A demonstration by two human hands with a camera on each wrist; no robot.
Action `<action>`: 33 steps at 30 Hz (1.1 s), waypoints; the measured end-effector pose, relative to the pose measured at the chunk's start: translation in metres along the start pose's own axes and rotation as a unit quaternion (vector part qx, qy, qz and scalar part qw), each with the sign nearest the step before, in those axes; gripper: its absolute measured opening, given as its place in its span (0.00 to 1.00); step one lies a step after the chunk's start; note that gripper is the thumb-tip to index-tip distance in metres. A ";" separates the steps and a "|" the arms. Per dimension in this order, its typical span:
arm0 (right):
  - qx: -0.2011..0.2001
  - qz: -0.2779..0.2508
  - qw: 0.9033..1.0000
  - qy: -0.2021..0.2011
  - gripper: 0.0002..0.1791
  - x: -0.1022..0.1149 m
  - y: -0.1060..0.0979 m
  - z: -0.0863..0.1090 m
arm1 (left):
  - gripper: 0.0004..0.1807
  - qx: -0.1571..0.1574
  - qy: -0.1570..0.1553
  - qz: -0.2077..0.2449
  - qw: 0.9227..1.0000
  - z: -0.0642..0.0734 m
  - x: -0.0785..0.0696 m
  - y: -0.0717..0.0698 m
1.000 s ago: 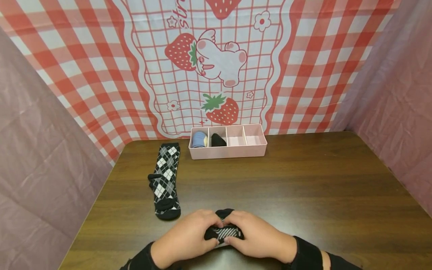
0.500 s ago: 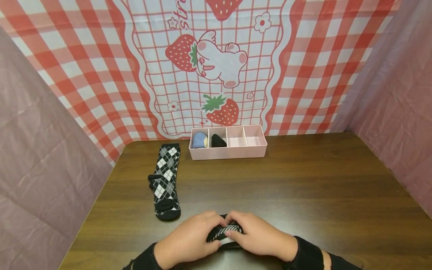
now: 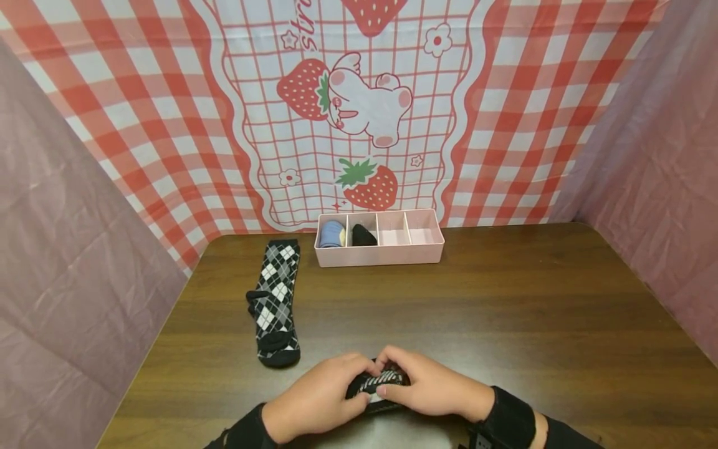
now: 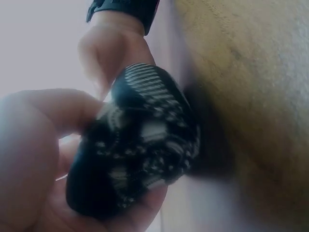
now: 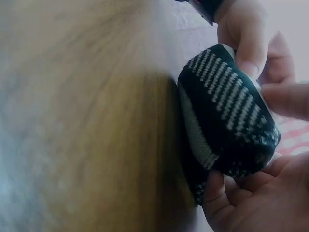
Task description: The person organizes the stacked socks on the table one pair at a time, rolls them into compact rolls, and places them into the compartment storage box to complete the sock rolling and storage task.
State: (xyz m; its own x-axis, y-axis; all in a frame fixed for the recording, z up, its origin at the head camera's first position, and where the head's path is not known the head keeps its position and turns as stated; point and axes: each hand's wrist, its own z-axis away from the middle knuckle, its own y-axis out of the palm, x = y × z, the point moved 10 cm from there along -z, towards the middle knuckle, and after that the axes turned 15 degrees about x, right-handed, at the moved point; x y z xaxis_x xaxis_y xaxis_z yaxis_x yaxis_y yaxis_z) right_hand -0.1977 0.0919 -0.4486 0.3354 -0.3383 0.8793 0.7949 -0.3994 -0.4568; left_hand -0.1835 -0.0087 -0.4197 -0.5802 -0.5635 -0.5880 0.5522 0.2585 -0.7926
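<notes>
Roll (image 3: 386, 378) at table's (image 3: 533, 312) 6 o'clock; left hand (image 3: 322, 396) grips it from 9, right hand (image 3: 434, 386) from 3, thumbs nearside, fingers farside, probably so it can't uncoil. Argyle sock (image 3: 277, 274) lies lengthwise at 10, apart from the hands. Tray (image 3: 381, 256) at 12, dividers presumably separating blue (image 3: 332, 234) and black bundles (image 3: 363, 236).

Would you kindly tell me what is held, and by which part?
A patterned sock roll, gripped at its opposite ends by the left hand and right hand.
</notes>
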 end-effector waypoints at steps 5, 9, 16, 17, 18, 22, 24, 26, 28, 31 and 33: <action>-0.006 0.021 1.000 0.009 0.18 -0.001 0.000 -0.001 | 0.14 0.006 -0.030 0.071 0.997 -0.003 0.017 0.003; -0.034 0.100 0.994 0.024 0.23 0.005 -0.002 0.001 | 0.11 0.005 -0.039 0.135 0.990 -0.006 0.031 0.005; -0.070 0.248 0.966 -0.001 0.28 0.029 0.000 0.004 | 0.06 0.005 -0.050 0.172 0.984 -0.007 0.042 0.005; -0.068 0.270 0.960 -0.008 0.28 0.033 0.002 0.003 | 0.06 0.007 -0.052 0.172 0.984 -0.007 0.042 0.005; -0.067 0.291 0.954 -0.015 0.29 0.036 0.004 0.003 | 0.06 0.009 -0.053 0.172 0.984 -0.007 0.042 0.006; -0.051 0.328 0.943 -0.025 0.30 0.040 0.010 0.004 | 0.09 0.015 -0.067 0.167 0.984 -0.009 0.042 0.008; -0.045 0.330 0.943 -0.026 0.29 0.040 0.012 0.004 | 0.09 0.016 -0.075 0.163 0.984 -0.010 0.043 0.009; -0.046 0.329 0.943 -0.027 0.28 0.040 0.012 0.004 | 0.08 0.016 -0.082 0.157 0.984 -0.010 0.043 0.010; -0.049 0.325 0.944 -0.026 0.26 0.039 0.012 0.004 | 0.07 0.012 -0.090 0.146 0.985 -0.009 0.043 0.008; -0.057 0.316 0.947 -0.021 0.25 0.038 0.011 0.004 | 0.05 -0.003 -0.099 0.116 0.988 -0.006 0.040 0.002; -0.061 0.307 0.950 -0.014 0.24 0.037 0.009 0.004 | 0.05 -0.015 -0.103 0.092 0.990 -0.003 0.036 -0.003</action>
State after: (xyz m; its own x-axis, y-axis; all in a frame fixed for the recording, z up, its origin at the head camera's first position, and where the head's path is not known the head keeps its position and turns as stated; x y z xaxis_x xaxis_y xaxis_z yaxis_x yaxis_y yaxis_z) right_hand -0.1763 0.0795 -0.4200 0.7307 -0.5179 0.4447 0.3810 -0.2311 -0.8952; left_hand -0.2079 -0.0275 -0.4386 -0.3361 -0.6522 -0.6795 0.6173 0.3923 -0.6819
